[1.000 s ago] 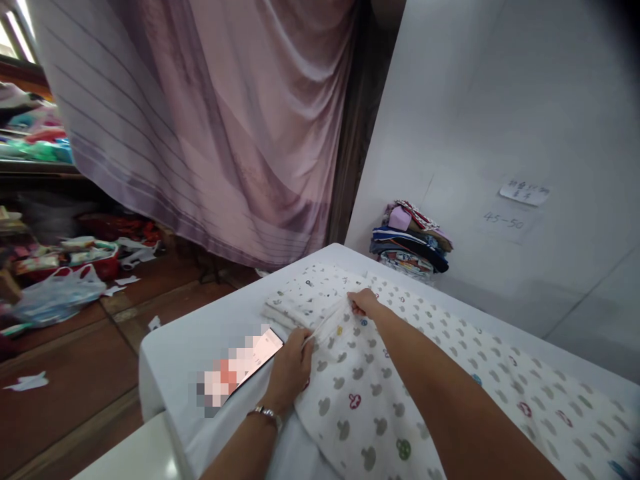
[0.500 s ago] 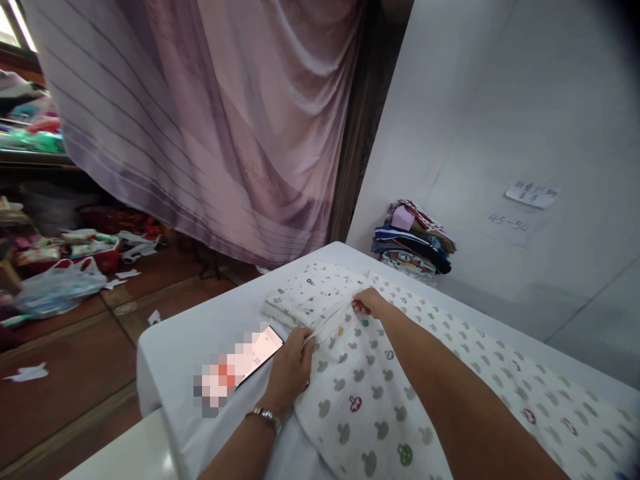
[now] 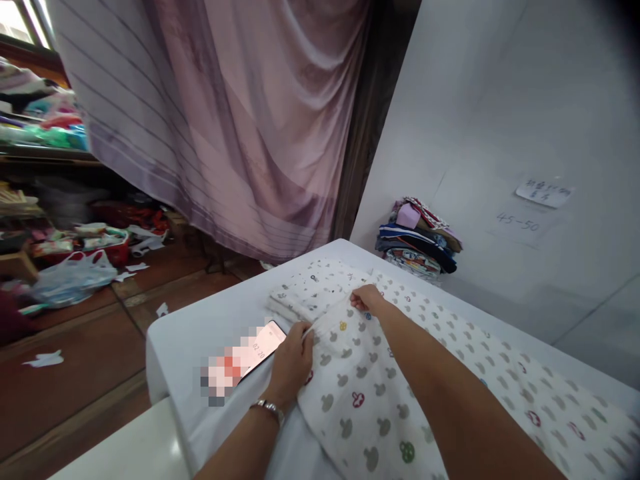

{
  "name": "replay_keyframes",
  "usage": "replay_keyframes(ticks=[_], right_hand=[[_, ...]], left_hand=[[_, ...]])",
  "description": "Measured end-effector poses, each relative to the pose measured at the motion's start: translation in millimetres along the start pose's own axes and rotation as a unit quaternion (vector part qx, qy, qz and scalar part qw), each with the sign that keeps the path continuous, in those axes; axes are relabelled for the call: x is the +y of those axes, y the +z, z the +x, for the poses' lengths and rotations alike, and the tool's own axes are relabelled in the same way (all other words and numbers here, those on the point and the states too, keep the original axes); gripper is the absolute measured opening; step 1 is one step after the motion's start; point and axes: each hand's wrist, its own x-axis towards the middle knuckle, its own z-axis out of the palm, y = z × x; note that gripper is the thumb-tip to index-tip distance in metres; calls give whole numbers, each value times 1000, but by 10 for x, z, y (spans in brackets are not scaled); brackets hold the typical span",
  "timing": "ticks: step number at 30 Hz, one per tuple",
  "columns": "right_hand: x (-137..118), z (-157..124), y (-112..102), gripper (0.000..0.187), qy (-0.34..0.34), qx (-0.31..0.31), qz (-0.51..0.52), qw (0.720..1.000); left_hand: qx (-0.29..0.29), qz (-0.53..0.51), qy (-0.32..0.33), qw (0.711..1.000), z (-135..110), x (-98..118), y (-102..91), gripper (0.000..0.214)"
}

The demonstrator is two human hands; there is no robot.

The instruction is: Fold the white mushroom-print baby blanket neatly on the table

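A white cloth printed with small mouse-head shapes [image 3: 400, 373] lies spread over a white table [image 3: 200, 327]. My left hand [image 3: 291, 365], with a bracelet at the wrist, is closed on the cloth's near edge. Farther away, my right hand [image 3: 367, 300] pinches the same edge, and the hem is stretched taut between the two hands. Beyond the hands lies a folded piece of similar printed cloth [image 3: 310, 290]. A phone [image 3: 260, 347] with a lit screen rests on the table just left of my left hand.
A stack of folded colourful fabrics [image 3: 417, 240] sits at the table's far edge against the white wall. A pink striped curtain [image 3: 235, 127] hangs behind. On the brown floor to the left lie plastic bags [image 3: 70, 280] and paper scraps.
The view has shifted slightly to the left. Both hands keep their grip on the cloth edge, with almost no movement.
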Motion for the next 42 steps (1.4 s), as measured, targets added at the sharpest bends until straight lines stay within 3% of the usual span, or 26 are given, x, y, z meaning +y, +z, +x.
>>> replay_keyframes(ticks=[2,6,9,18,25,32,42], right_hand=[[24,-59,-17,7,-32,-9,-2,999],[49,-168,-62,40,-91,-32,-36,995],[56,-183,-87,49,-122,-54,-88,987],[98,-145,-108,39,-220,-87,-286,929],[53,-229,-93,25,-288,-45,-382,877],[85,-228,-26,24,-303,16,-413,859],[47,-318,-62,35,-328,-53,-448,830]], left_hand=[[-3,-1,-11,1000,5,10,-2,18],[-10,-4,-37,999,8,24,-8,19],[-10,3,-43,999,9,24,-10,19],[-5,11,-39,999,13,25,-12,18],[-15,24,-39,999,18,30,-17,17],[-10,32,-52,998,7,39,-28,17],[-8,62,-49,997,7,26,-7,16]])
